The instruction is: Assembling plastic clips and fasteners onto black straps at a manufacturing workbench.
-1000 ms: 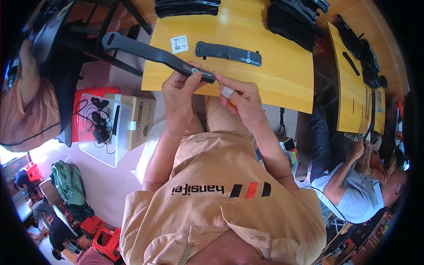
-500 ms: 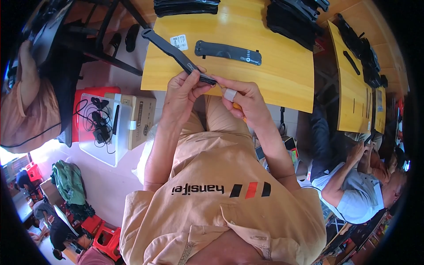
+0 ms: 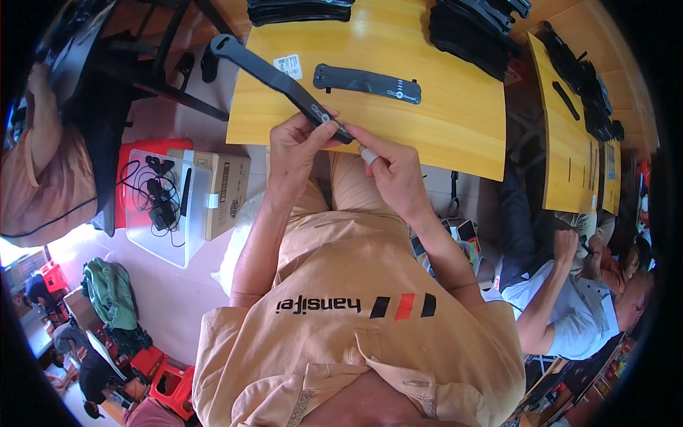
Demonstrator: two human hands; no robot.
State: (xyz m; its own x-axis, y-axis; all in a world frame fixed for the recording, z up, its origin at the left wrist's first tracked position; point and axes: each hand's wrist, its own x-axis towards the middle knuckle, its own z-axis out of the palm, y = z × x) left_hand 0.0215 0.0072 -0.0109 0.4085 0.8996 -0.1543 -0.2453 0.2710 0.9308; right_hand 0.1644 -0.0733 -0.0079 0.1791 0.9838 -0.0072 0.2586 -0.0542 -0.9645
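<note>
My left hand (image 3: 297,151) is closed on a long dark grey strap (image 3: 281,82), gripping it near its lower end. The strap slants up to the left, and its rounded, slotted far end reaches past the table's left edge. My right hand (image 3: 390,165), with white tape round one finger, is closed beside that lower end, its fingertips nearly meeting my left fingers. The orange-handled tool seen in it a moment ago is hidden behind the hand now. A second dark grey strap (image 3: 366,83) lies flat on the yellow table (image 3: 455,135), next to a white label (image 3: 288,66).
Stacks of black straps (image 3: 466,43) stand at the table's far right and far left. On the left floor are a clear plastic bin (image 3: 153,238) with black cables and a cardboard box (image 3: 231,185). A person in light blue (image 3: 576,313) sits at the right, beside another yellow table (image 3: 562,149).
The strap's far end has swung up and left, and its face has turned more toward me. My right hand has rolled over, hiding the orange handle.
</note>
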